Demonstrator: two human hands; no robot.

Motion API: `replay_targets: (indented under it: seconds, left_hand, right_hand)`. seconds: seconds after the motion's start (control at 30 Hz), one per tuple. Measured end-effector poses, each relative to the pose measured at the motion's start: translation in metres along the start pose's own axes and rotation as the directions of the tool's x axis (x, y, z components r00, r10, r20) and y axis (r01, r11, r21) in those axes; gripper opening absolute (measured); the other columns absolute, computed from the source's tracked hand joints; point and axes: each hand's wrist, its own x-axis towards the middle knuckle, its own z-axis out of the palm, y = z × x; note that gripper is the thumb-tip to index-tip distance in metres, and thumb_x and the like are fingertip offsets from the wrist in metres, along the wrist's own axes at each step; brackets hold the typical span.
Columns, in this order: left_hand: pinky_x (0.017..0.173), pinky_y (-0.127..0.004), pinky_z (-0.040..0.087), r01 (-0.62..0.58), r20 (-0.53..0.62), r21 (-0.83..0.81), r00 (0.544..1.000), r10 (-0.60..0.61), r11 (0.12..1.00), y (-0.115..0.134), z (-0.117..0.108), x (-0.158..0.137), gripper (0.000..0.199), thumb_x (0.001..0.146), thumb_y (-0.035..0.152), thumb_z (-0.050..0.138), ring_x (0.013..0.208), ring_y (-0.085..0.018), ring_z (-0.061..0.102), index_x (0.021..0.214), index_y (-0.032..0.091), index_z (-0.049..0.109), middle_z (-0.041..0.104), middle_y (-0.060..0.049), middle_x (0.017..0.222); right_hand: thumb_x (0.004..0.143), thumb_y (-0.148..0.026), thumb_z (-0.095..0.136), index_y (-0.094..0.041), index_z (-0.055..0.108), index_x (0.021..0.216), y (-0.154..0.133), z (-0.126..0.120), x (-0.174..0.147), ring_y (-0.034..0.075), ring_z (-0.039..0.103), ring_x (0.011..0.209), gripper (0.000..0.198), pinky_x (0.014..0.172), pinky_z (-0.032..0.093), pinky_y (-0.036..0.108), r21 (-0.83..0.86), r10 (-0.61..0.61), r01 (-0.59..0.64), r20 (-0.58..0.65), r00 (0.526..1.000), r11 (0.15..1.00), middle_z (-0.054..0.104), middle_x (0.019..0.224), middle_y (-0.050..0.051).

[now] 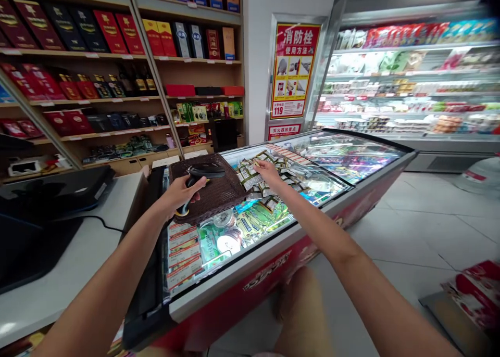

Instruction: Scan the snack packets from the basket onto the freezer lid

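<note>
My left hand (182, 193) is wrapped round the handle of a black barcode scanner (207, 170) with yellow trim. It holds the scanner over a dark brown woven basket (228, 190), which rests on the glass top of a chest freezer (253, 258). Just right of the basket, my right hand (269, 174) reaches into a pile of small packets (289, 176). Its fingers are closed at the edge of one green and white packet (250, 175), which lies on the heap beside the basket.
Under the glass lie frozen goods (250, 229). A counter (97, 253) with dark equipment and a cable stands at the left. Shelves of boxed bottles (109, 32) line the back wall. A lit display fridge (410, 86) is at the right, and a red box (476, 294) sits low right.
</note>
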Motion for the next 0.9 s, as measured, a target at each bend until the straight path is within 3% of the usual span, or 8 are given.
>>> replay_targets:
  seconds: [0.23,0.5,0.6,0.67,0.77,0.83,0.9]
  left_hand:
    - [0.046,-0.023,0.04,-0.09,0.146,0.003,0.985,0.088,0.996,0.021,0.038,-0.006,0.062,0.066,0.075,0.067,0.052,-0.013,0.058,0.088,0.017,0.068,0.066,-0.001,0.065]
    - [0.047,-0.024,0.042,-0.133,0.156,-0.009,0.979,0.133,0.991,0.022,0.06,-0.003,0.062,0.063,0.076,0.068,0.054,-0.013,0.058,0.086,0.018,0.066,0.068,-0.003,0.079]
    - [0.049,-0.024,0.043,-0.119,0.167,0.005,0.979,0.117,0.993,0.021,0.061,-0.001,0.063,0.064,0.076,0.067,0.055,-0.013,0.058,0.088,0.017,0.066,0.068,-0.004,0.08]
    - [0.049,-0.025,0.044,-0.102,0.177,0.004,0.979,0.1,0.995,0.019,0.059,0.001,0.063,0.065,0.075,0.068,0.054,-0.013,0.058,0.09,0.017,0.067,0.068,-0.003,0.076]
    - [0.05,-0.026,0.047,-0.08,0.159,-0.019,0.984,0.082,0.997,0.016,0.055,0.003,0.063,0.062,0.075,0.069,0.054,-0.014,0.058,0.088,0.017,0.067,0.068,-0.002,0.074]
    - [0.05,-0.026,0.048,-0.072,0.127,-0.043,0.989,0.076,0.997,0.014,0.052,0.003,0.064,0.06,0.076,0.07,0.053,-0.013,0.058,0.085,0.017,0.067,0.069,-0.003,0.078]
    - [0.049,-0.025,0.047,-0.065,0.102,-0.052,0.992,0.07,0.997,0.012,0.047,0.004,0.063,0.06,0.076,0.07,0.052,-0.012,0.057,0.082,0.017,0.066,0.069,-0.003,0.079]
  right_hand:
    - [0.065,-0.041,0.07,-0.017,0.065,0.081,-0.005,-0.049,-0.026,0.015,0.053,0.074,0.03,0.075,0.041,0.029,0.0,0.057,-0.057,-0.068,0.996,0.998,0.063,0.076,0.0]
    - [0.066,-0.042,0.069,-0.017,0.063,0.079,0.004,-0.063,-0.036,0.016,0.053,0.078,0.029,0.077,0.041,0.029,0.008,0.053,-0.053,-0.054,0.997,0.999,0.061,0.075,-0.001]
    - [0.069,-0.037,0.066,-0.017,0.064,0.081,0.009,-0.069,-0.031,0.017,0.055,0.081,0.024,0.078,0.043,0.028,0.002,0.059,-0.059,-0.127,0.99,0.998,0.063,0.08,0.001]
    - [0.074,-0.034,0.061,-0.017,0.064,0.091,0.014,-0.075,-0.026,0.018,0.057,0.085,0.025,0.077,0.044,0.027,-0.026,0.095,-0.106,-0.273,0.957,0.994,0.065,0.088,0.004]
    - [0.079,-0.032,0.054,-0.017,0.061,0.108,0.026,-0.083,-0.017,0.019,0.059,0.089,0.033,0.074,0.045,0.026,-0.102,0.164,-0.242,-0.487,0.858,0.965,0.066,0.103,0.009]
    - [0.081,-0.03,0.051,-0.016,0.06,0.112,0.036,-0.084,-0.012,0.019,0.06,0.088,0.035,0.073,0.046,0.026,-0.158,0.202,-0.324,-0.516,0.832,0.933,0.065,0.107,0.011]
    - [0.081,-0.029,0.053,-0.016,0.062,0.108,0.048,-0.081,-0.009,0.019,0.061,0.086,0.032,0.072,0.046,0.027,-0.203,0.22,-0.354,-0.486,0.846,0.913,0.066,0.105,0.01]
